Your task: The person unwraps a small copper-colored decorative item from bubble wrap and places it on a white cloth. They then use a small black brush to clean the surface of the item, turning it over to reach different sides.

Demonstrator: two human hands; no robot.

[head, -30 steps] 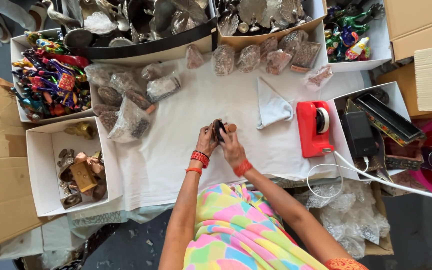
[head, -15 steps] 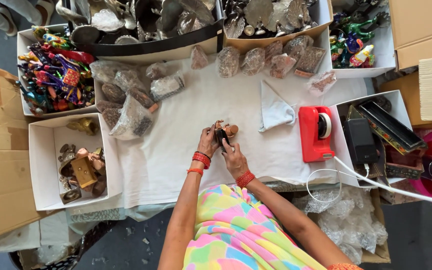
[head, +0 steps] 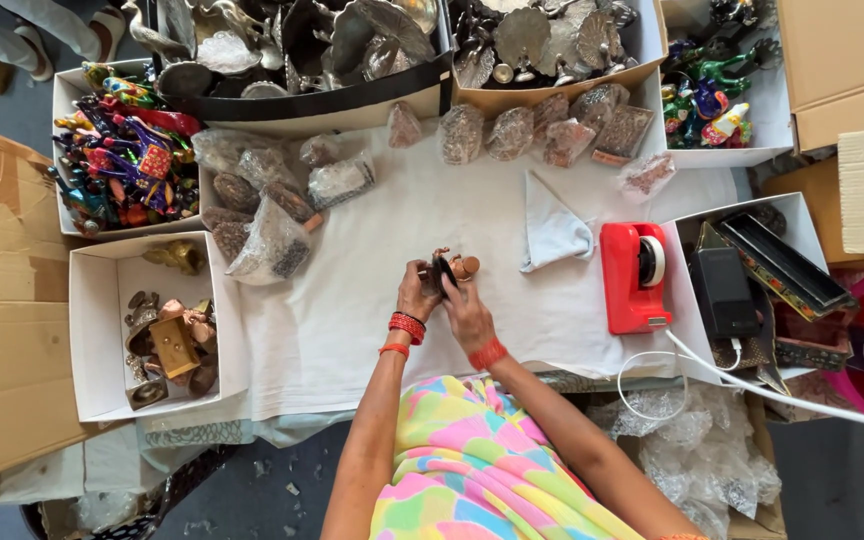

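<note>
Both hands meet over the middle of the white cloth [head: 352, 330], toward its near edge. The left hand [head: 418, 292] and the right hand [head: 464, 308] are each closed around a small dark figurine [head: 444, 270] with a copper-coloured knob, held just above the cloth. A folded grey cloth [head: 555, 232] lies near on the right, and a red tape dispenser [head: 634, 276] sits by the cloth's right edge. The figurine looks small and fiddly: a loose grip could let it slip from the fingers and knock against the table, or a part could twist off under too much force.
</note>
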